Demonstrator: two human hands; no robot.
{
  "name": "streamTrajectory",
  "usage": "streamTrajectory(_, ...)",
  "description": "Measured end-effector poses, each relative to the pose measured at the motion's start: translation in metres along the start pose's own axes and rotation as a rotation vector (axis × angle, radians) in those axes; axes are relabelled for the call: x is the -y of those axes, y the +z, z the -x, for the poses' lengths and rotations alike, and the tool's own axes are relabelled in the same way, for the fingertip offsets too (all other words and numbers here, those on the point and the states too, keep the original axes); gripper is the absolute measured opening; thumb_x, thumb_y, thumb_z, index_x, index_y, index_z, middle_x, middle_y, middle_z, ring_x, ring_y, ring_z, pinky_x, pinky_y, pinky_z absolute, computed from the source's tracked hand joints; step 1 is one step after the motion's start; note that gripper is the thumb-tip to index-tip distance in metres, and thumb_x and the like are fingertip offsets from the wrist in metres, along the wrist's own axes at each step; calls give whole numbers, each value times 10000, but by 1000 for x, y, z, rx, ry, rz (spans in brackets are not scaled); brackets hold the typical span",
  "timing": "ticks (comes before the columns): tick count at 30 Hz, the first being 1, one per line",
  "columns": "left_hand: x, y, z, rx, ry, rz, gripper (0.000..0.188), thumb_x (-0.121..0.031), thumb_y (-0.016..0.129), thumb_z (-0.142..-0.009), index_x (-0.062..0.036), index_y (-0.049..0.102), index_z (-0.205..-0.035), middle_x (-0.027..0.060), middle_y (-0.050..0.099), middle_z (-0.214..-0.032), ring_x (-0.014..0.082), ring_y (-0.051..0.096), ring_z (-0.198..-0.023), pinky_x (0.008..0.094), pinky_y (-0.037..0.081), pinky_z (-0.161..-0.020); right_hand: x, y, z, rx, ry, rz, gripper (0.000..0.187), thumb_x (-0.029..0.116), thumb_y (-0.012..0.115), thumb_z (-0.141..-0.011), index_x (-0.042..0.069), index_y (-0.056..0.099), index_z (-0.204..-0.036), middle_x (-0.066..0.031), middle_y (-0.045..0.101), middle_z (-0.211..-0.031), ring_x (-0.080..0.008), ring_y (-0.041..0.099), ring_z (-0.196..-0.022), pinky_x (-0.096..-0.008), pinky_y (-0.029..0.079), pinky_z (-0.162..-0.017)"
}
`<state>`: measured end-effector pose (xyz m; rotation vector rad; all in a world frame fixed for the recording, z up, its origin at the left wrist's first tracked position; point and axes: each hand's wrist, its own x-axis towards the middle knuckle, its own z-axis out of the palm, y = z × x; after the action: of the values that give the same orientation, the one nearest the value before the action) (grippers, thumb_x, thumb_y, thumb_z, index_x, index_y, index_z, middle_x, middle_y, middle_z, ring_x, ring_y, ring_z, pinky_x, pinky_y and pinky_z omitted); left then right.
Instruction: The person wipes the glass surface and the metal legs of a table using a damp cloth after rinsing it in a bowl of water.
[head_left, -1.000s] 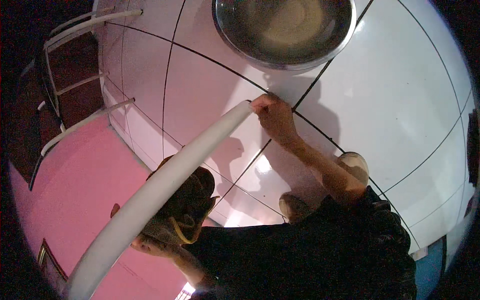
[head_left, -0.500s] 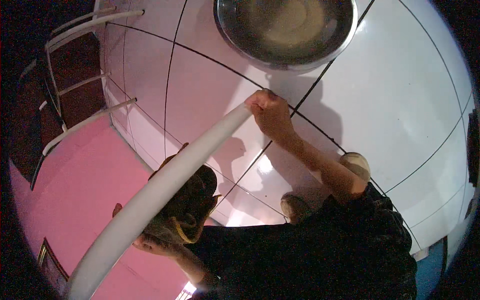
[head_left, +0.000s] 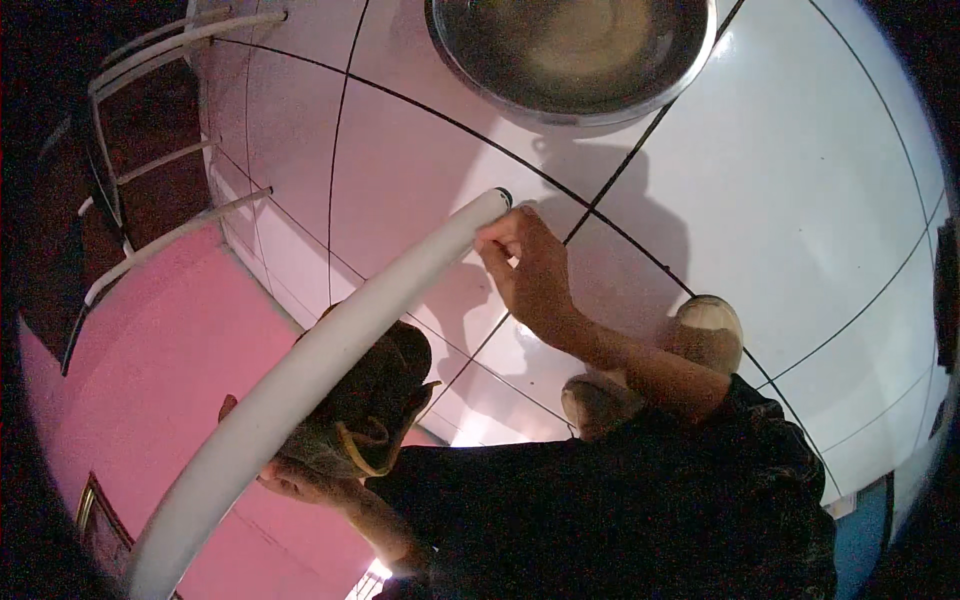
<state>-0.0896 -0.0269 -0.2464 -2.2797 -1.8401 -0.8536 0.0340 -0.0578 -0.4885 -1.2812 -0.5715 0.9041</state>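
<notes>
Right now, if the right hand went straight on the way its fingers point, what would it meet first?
The white tube, close to its upper end: the fingertips of the right hand appear to be at its side, though this one view leaves unclear whether they touch.

White tiles with dark joints covered the floor (head_left: 800, 210), and a round metal basin (head_left: 590, 117) stood on it, cloudy liquid inside. Over on the left was a chair or stool (head_left: 185, 223) — pale legs, dark body — near a pink wall (head_left: 180, 345). A gold-edged picture frame (head_left: 101, 521) hung there; at lower right showed something blue (head_left: 862, 540) — too cropped to identify.
</notes>
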Motion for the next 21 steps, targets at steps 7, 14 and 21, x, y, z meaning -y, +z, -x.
streamTrajectory(7, 24, -14, 2, 100, 149, 100, 493, -159, 577, -868, 46, 431, -1292, 195, 479, -1305, 310, 510, -1143, 432, 432, -979, -50, -10, 4, -42, 157, 141, 74, 54, 579, -871, 38, 508, -860, -80, 545, -778, -136, 599, -612, -285, 521, -562)
streamTrajectory(14, 7, -2, 4, -15, -50, 108, 557, -347, 498, -874, 51, 443, -1259, 206, 454, -1318, 309, 491, -1153, 443, 400, -993, -50, -13, -2, -21, 122, 209, 97, 118, 557, -902, 67, 549, -819, -63, 560, -718, -146, 571, -600, -305, 492, -596)
streamTrajectory(21, -3, -4, 0, 39, 0, -61, 687, -554, 360, -942, 66, 435, -1230, 213, 430, -1324, 289, 491, -1129, 414, 411, -956, -30, -8, -17, -22, 192, 91, 178, 200, 534, -866, 39, 587, -811, -132, 575, -723, -304, 569, -633, -416, 456, -631)
